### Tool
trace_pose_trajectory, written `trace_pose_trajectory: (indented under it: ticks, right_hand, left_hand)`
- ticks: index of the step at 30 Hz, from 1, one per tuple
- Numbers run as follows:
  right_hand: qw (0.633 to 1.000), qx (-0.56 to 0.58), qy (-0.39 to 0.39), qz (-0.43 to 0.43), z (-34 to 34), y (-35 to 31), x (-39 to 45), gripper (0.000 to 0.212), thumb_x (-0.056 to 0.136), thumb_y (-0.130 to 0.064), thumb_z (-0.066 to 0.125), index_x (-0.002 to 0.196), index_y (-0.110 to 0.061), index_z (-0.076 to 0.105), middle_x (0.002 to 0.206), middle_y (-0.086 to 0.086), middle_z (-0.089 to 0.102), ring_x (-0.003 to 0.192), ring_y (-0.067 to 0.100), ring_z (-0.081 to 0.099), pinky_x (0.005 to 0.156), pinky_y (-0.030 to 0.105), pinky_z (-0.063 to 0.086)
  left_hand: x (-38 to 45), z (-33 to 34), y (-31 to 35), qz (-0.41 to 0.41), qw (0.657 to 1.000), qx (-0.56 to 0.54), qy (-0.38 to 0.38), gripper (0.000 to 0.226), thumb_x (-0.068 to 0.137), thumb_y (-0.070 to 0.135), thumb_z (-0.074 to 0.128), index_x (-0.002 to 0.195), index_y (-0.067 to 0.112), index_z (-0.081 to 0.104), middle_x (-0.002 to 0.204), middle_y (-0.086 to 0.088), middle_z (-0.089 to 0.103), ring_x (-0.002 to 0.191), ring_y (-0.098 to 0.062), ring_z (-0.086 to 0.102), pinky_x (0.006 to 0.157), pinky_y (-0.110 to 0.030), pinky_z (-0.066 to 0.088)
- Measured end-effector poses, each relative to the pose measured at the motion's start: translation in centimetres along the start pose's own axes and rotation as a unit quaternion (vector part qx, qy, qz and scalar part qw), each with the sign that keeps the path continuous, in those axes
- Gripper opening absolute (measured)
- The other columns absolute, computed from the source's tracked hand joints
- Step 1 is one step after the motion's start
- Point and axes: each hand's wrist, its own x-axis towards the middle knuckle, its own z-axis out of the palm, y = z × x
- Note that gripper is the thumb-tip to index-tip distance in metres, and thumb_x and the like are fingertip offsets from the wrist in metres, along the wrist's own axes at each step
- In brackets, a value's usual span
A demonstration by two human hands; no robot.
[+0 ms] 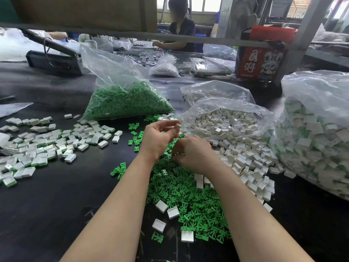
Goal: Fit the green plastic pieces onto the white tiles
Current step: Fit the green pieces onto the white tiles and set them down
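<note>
The left hand [158,140] is lifted above the black desk [56,195], and its grip pinches a small white square plastic tile [177,126] at the fingertips. The right hand [194,154] is just beside it, lower down, with its fingers curled into the loose heap of small green plastic pieces [181,188]; what that grip holds cannot be seen. The heap lies under both hands, near the middle of the desk. Loose white tiles spill from a clear plastic bag [226,118] toward the right edge. Finished white tiles with green backs [37,144] lie scattered toward the left edge.
</note>
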Motion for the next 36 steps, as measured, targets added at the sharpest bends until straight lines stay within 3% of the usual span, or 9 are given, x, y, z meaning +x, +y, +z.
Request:
trace_pose_trajectory:
  ticks: [6, 10, 15, 19, 22, 29, 36]
  right_hand:
    - [0.998, 0.043, 0.047, 0.014, 0.0, -0.1, -0.2, 0.019, 0.091, -0.023, 0.054, 0.097, -0.013, 0.070, 0.093, 0.004, 0.070, 0.086, 0.023, 0.063, 0.081, 0.038, 0.053]
    - [0.970, 0.205, 0.100, 0.084, -0.5, 0.4, -0.1, 0.015, 0.093, -0.016, 0.059, 0.092, -0.007, 0.072, 0.084, 0.007, 0.071, 0.072, 0.018, 0.064, 0.069, 0.031, 0.056]
    - [0.862, 0.474, 0.113, 0.141, -1.2, 0.6, -0.5, 0.013, 0.095, -0.010, 0.059, 0.087, -0.010, 0.068, 0.082, 0.004, 0.072, 0.060, 0.002, 0.059, 0.052, 0.013, 0.045]
    - [0.761, 0.611, 0.135, 0.170, -1.7, 0.7, -0.4, 0.008, 0.094, -0.007, 0.060, 0.092, -0.006, 0.068, 0.076, 0.004, 0.073, 0.058, 0.007, 0.052, 0.053, 0.019, 0.041]
    - [0.723, 0.651, 0.148, 0.178, -2.0, 0.7, -0.3, 0.009, 0.092, -0.004, 0.061, 0.090, -0.007, 0.070, 0.071, 0.004, 0.072, 0.055, 0.007, 0.052, 0.048, 0.017, 0.040]
    - [0.700, 0.677, 0.160, 0.161, -2.3, 0.9, -0.4, 0.011, 0.086, 0.000, 0.068, 0.096, -0.003, 0.070, 0.084, 0.015, 0.070, 0.065, 0.014, 0.057, 0.055, 0.020, 0.045]
    - [0.676, 0.703, 0.158, 0.154, -2.4, 0.9, -0.4, 0.008, 0.089, -0.003, 0.066, 0.097, -0.002, 0.066, 0.079, 0.009, 0.069, 0.066, 0.013, 0.057, 0.056, 0.020, 0.044]
  left_hand:
    - [0.0, 0.0, -0.1, 0.000, 1.000, -0.014, -0.007, 0.015, 0.085, 0.005, 0.071, 0.097, 0.013, 0.074, 0.074, 0.003, 0.072, 0.065, -0.007, 0.064, 0.063, -0.018, 0.052]
    - [0.0, -0.2, -0.2, 0.006, 0.999, -0.034, -0.029, 0.017, 0.084, 0.004, 0.072, 0.096, 0.015, 0.075, 0.079, 0.003, 0.075, 0.069, -0.008, 0.065, 0.065, -0.019, 0.054]
    - [0.1, -0.3, -0.2, 0.004, 0.997, -0.064, -0.035, 0.017, 0.083, 0.005, 0.073, 0.094, 0.017, 0.077, 0.083, 0.001, 0.075, 0.073, -0.009, 0.066, 0.067, -0.020, 0.053]
    - [0.1, -0.4, -0.2, 0.004, 0.997, -0.073, -0.040, 0.017, 0.082, 0.007, 0.074, 0.090, 0.021, 0.079, 0.086, -0.003, 0.076, 0.074, -0.010, 0.066, 0.068, -0.020, 0.054]
    - [0.1, -0.5, -0.2, 0.005, 0.995, -0.081, -0.052, 0.016, 0.081, 0.009, 0.074, 0.093, 0.019, 0.078, 0.087, -0.005, 0.076, 0.075, -0.011, 0.067, 0.067, -0.020, 0.053]
    - [0.0, -0.4, 0.1, -0.014, 0.995, -0.084, -0.053, 0.022, 0.076, 0.019, 0.077, 0.095, 0.012, 0.068, 0.088, -0.009, 0.075, 0.082, -0.020, 0.073, 0.066, -0.021, 0.054]
    - [0.1, 0.6, 0.1, -0.046, 0.993, -0.104, -0.022, 0.012, 0.084, 0.004, 0.070, 0.086, 0.014, 0.064, 0.069, 0.008, 0.067, 0.059, -0.004, 0.058, 0.053, -0.015, 0.045]
